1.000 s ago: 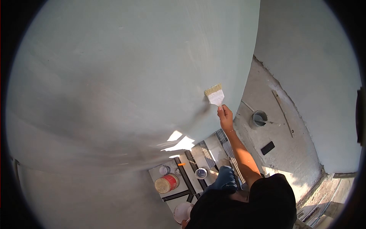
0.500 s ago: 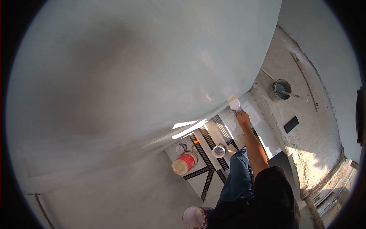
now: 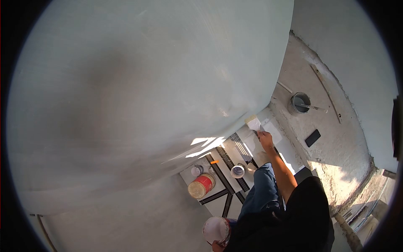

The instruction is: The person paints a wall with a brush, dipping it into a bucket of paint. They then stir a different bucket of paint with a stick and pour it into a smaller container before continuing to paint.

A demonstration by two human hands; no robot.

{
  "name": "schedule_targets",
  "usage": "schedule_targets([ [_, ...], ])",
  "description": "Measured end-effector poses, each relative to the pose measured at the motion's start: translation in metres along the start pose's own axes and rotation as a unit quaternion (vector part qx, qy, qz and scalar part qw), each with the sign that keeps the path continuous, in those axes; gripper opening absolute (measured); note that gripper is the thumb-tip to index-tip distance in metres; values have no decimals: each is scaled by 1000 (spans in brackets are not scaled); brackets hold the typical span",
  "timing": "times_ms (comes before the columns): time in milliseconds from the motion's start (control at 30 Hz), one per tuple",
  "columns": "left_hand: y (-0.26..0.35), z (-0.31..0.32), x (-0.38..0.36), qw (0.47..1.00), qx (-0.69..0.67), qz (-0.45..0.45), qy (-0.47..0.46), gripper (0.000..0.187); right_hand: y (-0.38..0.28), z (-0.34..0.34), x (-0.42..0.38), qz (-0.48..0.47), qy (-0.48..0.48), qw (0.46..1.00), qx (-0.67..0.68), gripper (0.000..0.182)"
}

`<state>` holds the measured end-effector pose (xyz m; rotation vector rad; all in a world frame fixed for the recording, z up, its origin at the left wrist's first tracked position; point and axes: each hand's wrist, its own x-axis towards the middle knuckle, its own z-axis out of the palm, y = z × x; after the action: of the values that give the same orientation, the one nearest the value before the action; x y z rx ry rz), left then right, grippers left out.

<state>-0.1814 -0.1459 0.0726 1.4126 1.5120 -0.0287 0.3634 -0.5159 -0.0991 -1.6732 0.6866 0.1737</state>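
My right hand [image 3: 264, 140], at the end of an outstretched arm, is closed round the handle of a wide paintbrush [image 3: 253, 122]. Its pale, yellowish bristle tip is right at the lower edge of the big grey-green wall [image 3: 168, 75]. At the bottom of the view, my left hand [image 3: 217, 246] is partly in sight, with its fingers closed at the rim of a paint bucket [image 3: 215, 230]. Pale paint shows inside that bucket, which is close against my dark clothing.
Below stand a red-banded bucket [image 3: 202, 185], a small pot [image 3: 197, 170] and a white container [image 3: 237, 171] on striped tiles. On the rough ledge to the right are a dark bucket [image 3: 299, 103] with a stick across it, a phone [image 3: 312, 137] and a long strip [image 3: 326, 93].
The brush in my right hand has shifted slightly left and down along the wall edge. My left hand has come into view at the bucket's rim. The whole view has shifted a little.
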Motion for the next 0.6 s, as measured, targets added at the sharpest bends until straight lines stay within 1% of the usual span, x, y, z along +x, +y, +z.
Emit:
schedule_targets([
  [33, -1, 6, -5, 1000, -13, -5, -15, 22, 16, -10, -16, 18, -14, 1000, 1, 40],
  [67, -3, 15, -12, 999, -25, -12, -30, 22, 14, -24, -33, 65, -39, 997, -23, 41],
  [100, -1, 20, -12, 998, 50, 13, -38, 24, 13, -43, -55, 95, -57, 991, -69, 43],
  [133, 9, 33, -3, 991, 121, 43, -47, 26, 35, -56, -63, 10, -101, 991, -89, 44],
  [167, 19, 45, 5, 978, 189, 76, -53, 29, 36, -67, -75, 81, -96, 988, -89, 42],
  [200, 42, 68, -1, 994, 102, 35, -3, 31, 40, -76, -86, 74, -104, 989, -79, 42],
  [233, 76, 96, -16, 999, 11, -8, 44, 32, 28, -85, -94, 82, -113, 985, -101, 41],
  [267, 98, 116, -23, 991, -81, -55, 87, 34, 22, -93, -104, 86, -129, 983, -94, 39],
  [300, 100, 129, -13, 994, -87, 13, 72, 37, 11, -102, -109, 89, -144, 982, -89, 38],
  [367, 104, 155, 7, 984, -97, 143, 48, 44, -15, -112, -110, 38, -210, 969, -124, 37],
  [433, 113, 176, 30, 970, -50, 237, 10, 46, -49, -124, -111, -58, -289, 943, -153, 36],
  [500, 123, 200, 68, 958, 23, 285, -20, 46, -83, -123, -119, -183, -275, 921, -207, 43],
  [533, 134, 210, 64, 955, 24, 295, -38, 44, -140, -133, -145, -136, -301, 910, -252, 49],
  [567, 168, 220, 36, 951, 26, 305, -55, 43, -158, -135, -153, -199, -296, 900, -249, 50],
  [600, 192, 224, 14, 944, 43, 322, -64, 42, -184, -138, -164, -217, -307, 891, -256, 44],
])
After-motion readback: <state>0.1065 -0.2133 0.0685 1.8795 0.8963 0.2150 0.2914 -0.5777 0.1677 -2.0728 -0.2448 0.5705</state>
